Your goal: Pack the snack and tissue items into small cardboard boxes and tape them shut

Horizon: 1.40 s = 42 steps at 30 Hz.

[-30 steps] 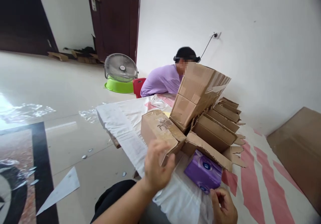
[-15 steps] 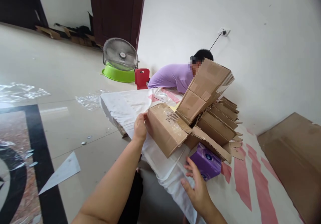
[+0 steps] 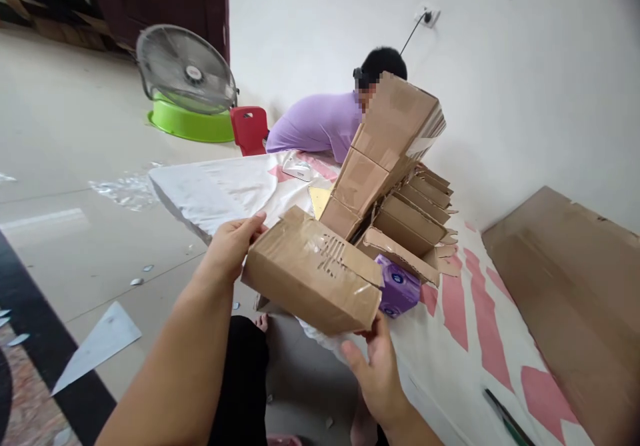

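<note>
I hold a brown cardboard box with tape and a torn patch on top, lifted off the table. My left hand grips its left end, fingers curled over the edge. My right hand supports its lower right corner from below, fingers pressed to the box. Just behind the box lies a purple tissue pack under a loose cardboard flap. Beyond it leans a stack of flattened cardboard boxes.
The table carries a white cloth with pink stripes. A person in a purple top bends at the far end. A fan on a green basin, a red stool and a large cardboard sheet surround it.
The box has come up off the table toward me. My right hand moved from beside the purple pack to under the box; my left hand kept hold of the left end.
</note>
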{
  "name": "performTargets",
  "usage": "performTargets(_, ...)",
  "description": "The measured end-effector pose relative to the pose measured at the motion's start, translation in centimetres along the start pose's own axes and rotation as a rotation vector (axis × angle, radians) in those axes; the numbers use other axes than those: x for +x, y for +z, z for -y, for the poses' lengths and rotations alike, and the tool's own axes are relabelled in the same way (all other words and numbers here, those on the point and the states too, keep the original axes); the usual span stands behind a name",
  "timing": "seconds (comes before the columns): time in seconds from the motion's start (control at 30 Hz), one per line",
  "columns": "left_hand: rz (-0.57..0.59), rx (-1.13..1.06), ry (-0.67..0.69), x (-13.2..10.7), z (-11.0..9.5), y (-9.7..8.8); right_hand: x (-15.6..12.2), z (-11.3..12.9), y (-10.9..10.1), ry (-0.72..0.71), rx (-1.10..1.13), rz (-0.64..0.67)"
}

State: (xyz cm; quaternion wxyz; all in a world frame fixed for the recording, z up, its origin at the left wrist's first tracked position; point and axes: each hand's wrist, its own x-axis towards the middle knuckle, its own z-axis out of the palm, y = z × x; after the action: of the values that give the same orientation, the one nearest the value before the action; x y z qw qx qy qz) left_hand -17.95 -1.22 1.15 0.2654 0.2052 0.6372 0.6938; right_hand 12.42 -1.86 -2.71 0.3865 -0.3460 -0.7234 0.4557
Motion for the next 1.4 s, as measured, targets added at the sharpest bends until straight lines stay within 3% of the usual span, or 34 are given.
performTargets(0.13, 0.345, 0.138, -0.084, -2.3, -1.1, 0.9, -3.8, -0.8, -1.8, 0.030, -0.014, -0.142)
performTargets(0.27, 0.531, 0.178, -0.010, -5.1, -0.6, 4.9, -7.0, -2.8, -4.6, 0.124, -0.062, -0.394)
performTargets(0.43, 0.609, 0.054, 0.086, -8.5, 0.9, 10.0, -8.7, -3.7, -9.3, 0.125, -0.131, -0.488)
performTargets(0.6, 0.669, -0.064, 0.076, -9.7, 1.3, 11.6, -8.9, -2.0, -11.3, 0.128, -0.183, -0.529)
performTargets(0.77, 0.748, -0.165, 0.025, -10.8, 2.3, 13.2, -9.0, -1.2, -12.6, 0.045, -0.196, -0.724)
performTargets(0.87, 0.765, -0.065, 0.036, -10.4, 3.1, 14.0, -9.6, -2.1, -14.1, 0.108, -0.249, -0.626)
performTargets(0.97, 0.679, -0.040, 0.109, -9.6, 3.1, 13.7, -10.8, -3.3, -16.0, 0.146, -0.274, -0.441)
performTargets(1.1, 0.581, -0.163, 0.291, -9.7, 2.2, 12.6, -11.9, -4.4, -19.8, 0.176, -0.467, -0.531)
performTargets(1.2, 0.663, -0.133, 0.433, -10.5, 1.5, 12.2, -11.8, -5.9, -23.5, 0.278, -0.748, -0.570)
performTargets(1.4, 0.774, 0.086, 0.540, -11.0, 1.0, 12.3, -12.8, -10.6, -29.5, 0.382, -1.298, -0.419)
